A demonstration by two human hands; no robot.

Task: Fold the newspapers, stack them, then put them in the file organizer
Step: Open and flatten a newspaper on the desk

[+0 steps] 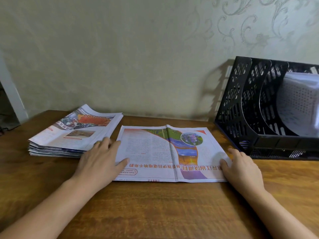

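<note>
Both my left hand (101, 158) and right hand (241, 167) rest flat-fingered on the spread newspaper's (170, 152) edges. Folding is in hand; next I should bring one side across its centre crease.

the worktop (155, 213) is warm brown wood grain. the flat newspaper (170, 154) is white with grey text, a red headline and a curved band of green, blue, orange and purple. the stack of newspapers (74, 133) shows a red-orange photo. the file organizer (245, 107) is black lattice. the wallpaper (241, 31) is pale green with scrolls.
</note>
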